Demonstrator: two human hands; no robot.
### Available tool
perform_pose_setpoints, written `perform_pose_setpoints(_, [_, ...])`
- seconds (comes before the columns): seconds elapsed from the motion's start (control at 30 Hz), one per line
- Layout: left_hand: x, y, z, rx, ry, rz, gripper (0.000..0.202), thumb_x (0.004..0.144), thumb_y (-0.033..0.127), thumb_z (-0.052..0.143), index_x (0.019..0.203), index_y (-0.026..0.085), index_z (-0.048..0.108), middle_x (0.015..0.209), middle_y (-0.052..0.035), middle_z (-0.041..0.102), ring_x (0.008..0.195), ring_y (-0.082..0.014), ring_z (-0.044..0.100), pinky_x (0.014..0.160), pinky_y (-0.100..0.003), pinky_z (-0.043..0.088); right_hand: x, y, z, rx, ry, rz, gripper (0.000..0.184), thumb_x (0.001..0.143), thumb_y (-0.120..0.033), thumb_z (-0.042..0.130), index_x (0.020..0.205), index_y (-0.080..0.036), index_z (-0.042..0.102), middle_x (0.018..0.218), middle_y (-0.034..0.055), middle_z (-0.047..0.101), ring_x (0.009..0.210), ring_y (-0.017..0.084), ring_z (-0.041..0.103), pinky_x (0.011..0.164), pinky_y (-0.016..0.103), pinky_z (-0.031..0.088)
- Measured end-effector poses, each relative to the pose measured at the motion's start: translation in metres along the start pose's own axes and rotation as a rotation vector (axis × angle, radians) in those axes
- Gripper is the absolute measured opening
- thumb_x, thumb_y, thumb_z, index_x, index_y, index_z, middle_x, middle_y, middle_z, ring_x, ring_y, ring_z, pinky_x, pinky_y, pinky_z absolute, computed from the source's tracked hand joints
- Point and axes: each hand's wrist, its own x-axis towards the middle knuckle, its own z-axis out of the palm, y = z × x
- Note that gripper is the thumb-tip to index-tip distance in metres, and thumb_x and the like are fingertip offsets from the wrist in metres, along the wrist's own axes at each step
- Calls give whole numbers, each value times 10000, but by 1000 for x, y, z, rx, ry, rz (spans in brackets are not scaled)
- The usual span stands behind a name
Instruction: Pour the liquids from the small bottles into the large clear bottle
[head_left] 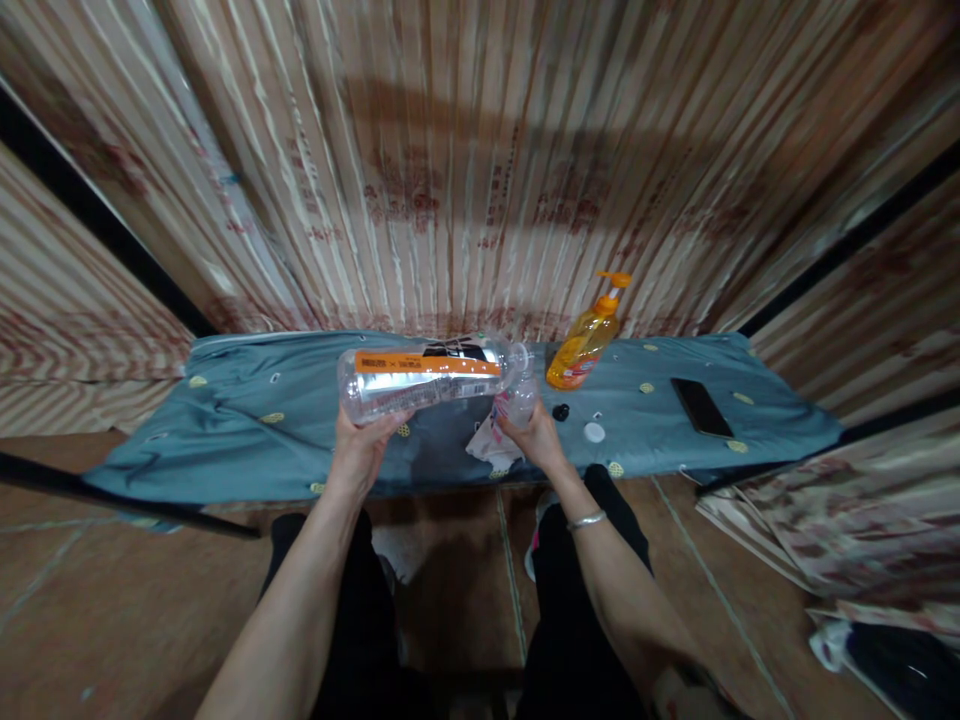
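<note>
My left hand [365, 440] is closed around the base end of a large clear plastic bottle [427, 375] with an orange and silver label. The bottle lies tilted nearly level, its neck pointing right. My right hand [536, 430] grips a smaller clear bottle [519, 400], whose top is close against the large bottle's mouth; whether they touch I cannot tell. Under the right hand a crumpled white and pink cloth or wrapper [495, 445] rests on the blue cover. A black cap [561, 411] and a white cap [594, 432] lie to the right of that hand.
An orange pump bottle [585, 340] of yellow liquid stands at the back of the low surface with its blue patterned cover [247, 430]. A dark phone [701, 407] lies at the right. Striped curtains [450, 200] and black metal bars [112, 220] enclose the place.
</note>
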Motion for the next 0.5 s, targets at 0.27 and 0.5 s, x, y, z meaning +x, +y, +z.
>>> perform_pose_setpoints(0.27, [0, 1, 4, -19, 7, 11, 872, 426, 193, 1014, 1244, 257, 720, 961, -8, 822, 854, -190, 791, 848, -318, 657, 0, -3, 0, -1, -16, 26, 694, 767, -315, 795, 1404, -141, 582, 1210, 180, 800, 1154, 390, 777, 1032, 601, 631])
perform_pose_setpoints(0.5, [1, -1, 3, -11, 9, 17, 906, 429, 201, 1018, 1279, 278, 712, 971, -12, 824, 868, -197, 794, 865, -327, 655, 1, 3, 3, -4, 1, 21, 638, 759, -349, 800, 1347, -197, 605, 1195, 146, 797, 1122, 376, 788, 969, 586, 659])
